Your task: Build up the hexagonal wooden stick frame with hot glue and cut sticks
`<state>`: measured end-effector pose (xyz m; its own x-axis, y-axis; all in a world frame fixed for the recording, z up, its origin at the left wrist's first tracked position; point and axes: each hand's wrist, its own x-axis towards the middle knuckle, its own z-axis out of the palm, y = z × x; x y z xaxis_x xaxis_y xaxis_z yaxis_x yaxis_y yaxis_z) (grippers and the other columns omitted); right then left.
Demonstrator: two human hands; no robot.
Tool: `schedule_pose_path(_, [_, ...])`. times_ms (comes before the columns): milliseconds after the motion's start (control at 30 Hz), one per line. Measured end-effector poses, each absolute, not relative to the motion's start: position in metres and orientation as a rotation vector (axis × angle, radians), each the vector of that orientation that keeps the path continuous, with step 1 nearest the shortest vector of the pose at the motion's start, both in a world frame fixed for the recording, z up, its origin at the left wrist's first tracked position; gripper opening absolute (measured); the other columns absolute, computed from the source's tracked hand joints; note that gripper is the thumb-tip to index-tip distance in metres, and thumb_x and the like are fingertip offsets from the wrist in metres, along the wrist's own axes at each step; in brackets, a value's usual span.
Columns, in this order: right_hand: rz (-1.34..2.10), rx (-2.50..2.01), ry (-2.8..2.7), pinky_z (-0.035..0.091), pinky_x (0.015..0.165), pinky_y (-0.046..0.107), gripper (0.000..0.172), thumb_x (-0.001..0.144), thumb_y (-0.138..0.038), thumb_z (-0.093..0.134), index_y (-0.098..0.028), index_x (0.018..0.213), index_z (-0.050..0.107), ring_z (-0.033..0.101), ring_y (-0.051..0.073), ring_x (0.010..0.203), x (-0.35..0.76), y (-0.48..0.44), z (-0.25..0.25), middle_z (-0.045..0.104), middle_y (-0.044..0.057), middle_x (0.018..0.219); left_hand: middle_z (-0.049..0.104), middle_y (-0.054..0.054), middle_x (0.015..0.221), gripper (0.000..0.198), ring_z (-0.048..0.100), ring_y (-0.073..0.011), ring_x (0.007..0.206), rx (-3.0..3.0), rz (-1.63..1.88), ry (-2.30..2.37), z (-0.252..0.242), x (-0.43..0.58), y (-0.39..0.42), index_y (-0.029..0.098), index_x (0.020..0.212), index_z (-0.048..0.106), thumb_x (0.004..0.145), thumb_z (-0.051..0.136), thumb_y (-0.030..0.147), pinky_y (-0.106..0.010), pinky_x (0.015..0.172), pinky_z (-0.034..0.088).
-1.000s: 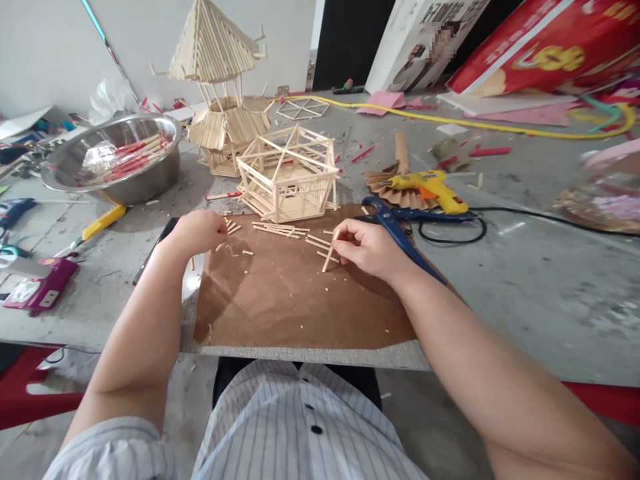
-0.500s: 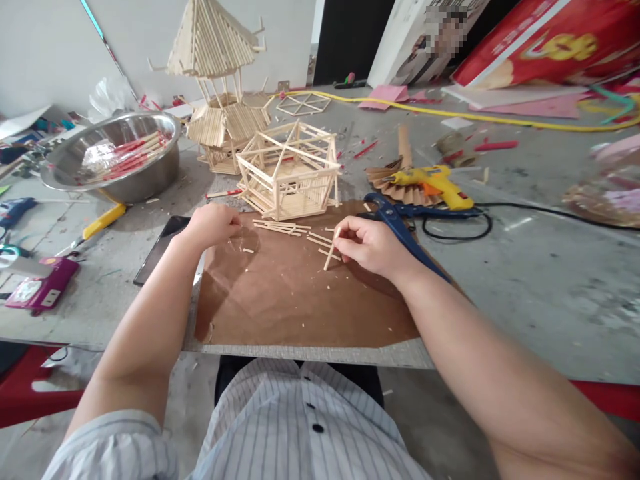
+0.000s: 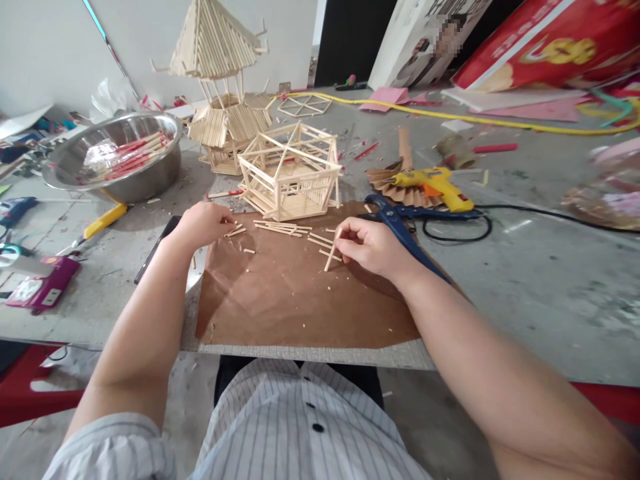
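Note:
Between thumb and fingers, my right hand [image 3: 367,243] pinches a short wooden stick [image 3: 332,253], tilted with its lower end near the brown sheet [image 3: 300,300]. My left hand [image 3: 207,223] is over the sheet's upper left corner, its fingers curled together. Beside those fingertips lie a few short sticks [image 3: 236,231]; whether anything is in the fingers is hidden. Several loose sticks [image 3: 283,229] lie between the hands, and more sticks [image 3: 320,242] are by my right fingers. Just behind them stands a six-sided stick frame [image 3: 276,187].
A stick pagoda [image 3: 220,120] and a metal bowl [image 3: 55,170] of red-tipped sticks stand at back left. Blue cutters [image 3: 400,227] lie beside my right wrist, near a yellow glue gun [image 3: 440,187]. A phone [image 3: 155,253] is under my left forearm; a yellow-handled knife [image 3: 105,220] lies further left.
My left hand has shifted slightly left and up, and short sticks now show beside its fingertips. My right hand holds its stick in nearly the same place.

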<state>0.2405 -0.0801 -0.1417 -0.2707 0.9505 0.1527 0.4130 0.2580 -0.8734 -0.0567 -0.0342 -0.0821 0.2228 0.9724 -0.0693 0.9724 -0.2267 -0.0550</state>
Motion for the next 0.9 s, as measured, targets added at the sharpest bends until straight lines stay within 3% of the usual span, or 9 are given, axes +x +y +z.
schedule_pose_path(367, [1.071, -1.185, -1.673, 0.039, 0.046, 0.023, 0.006, 0.069, -0.021, 0.054, -0.019, 0.067, 0.048, 0.05, 0.009, 0.044, 0.245, -0.078, -0.14, 0.054, -0.003, 0.056, 0.066, -0.004, 0.087, 0.032, 0.058, -0.0221, 0.08, 2.494, -0.403, 1.957, -0.091, -0.043, -0.033, 0.027, 0.091, 0.067, 0.073, 0.043, 0.04, -0.027, 0.061, 0.038])
schedule_pose_path(700, [1.112, -1.154, -1.541, 0.037, 0.042, 0.023, 0.01, 0.066, -0.022, 0.058, -0.019, 0.065, 0.049, 0.049, 0.008, 0.04, 0.247, -0.078, -0.131, 0.056, -0.003, 0.054, 0.065, -0.006, 0.08, 0.033, 0.057, -0.0202, 0.073, 2.524, -0.432, 1.917, -0.096, -0.04, -0.032, 0.022, 0.079, 0.067, 0.075, 0.04, 0.043, -0.026, 0.059, 0.037])
schedule_pose_path(900, [1.109, -1.114, -1.461, 0.037, 0.041, 0.023, 0.013, 0.066, -0.025, 0.061, -0.019, 0.063, 0.049, 0.048, 0.008, 0.039, 0.249, -0.076, -0.13, 0.055, -0.004, 0.052, 0.064, -0.005, 0.071, 0.027, 0.056, -0.0173, 0.066, 2.515, -0.386, 1.878, -0.095, -0.039, -0.036, 0.02, 0.068, 0.064, 0.073, 0.042, 0.035, -0.025, 0.055, 0.034])
